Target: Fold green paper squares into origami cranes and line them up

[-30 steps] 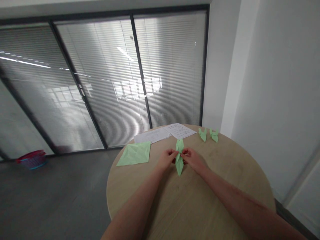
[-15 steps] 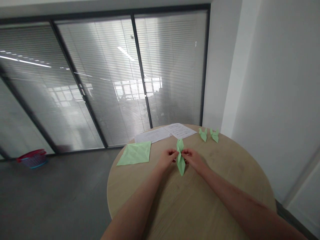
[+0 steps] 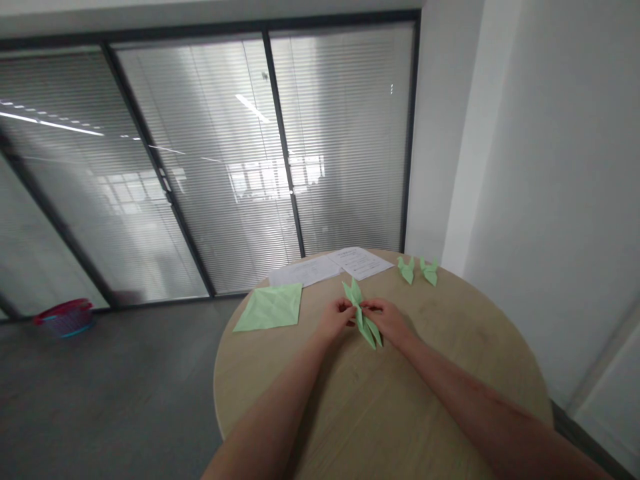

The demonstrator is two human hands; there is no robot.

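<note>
Pale walls [image 3: 555, 153], dark-framed glass partition [image 3: 345, 133] with blinds, grey floor [image 3: 150, 380], round wooden table [image 3: 480, 333].

No word or number readable. Print shows on the right-hand sheet [image 3: 361, 263], white, lying at the far side of the round table [image 3: 470, 320] — a darker line near its top edge, perhaps a heading, with rows of small grey print below. Left-hand sheet [image 3: 306, 272], also white, meets it side by side — only faint grey marks there, possibly print, too small and soft to make out.
</note>
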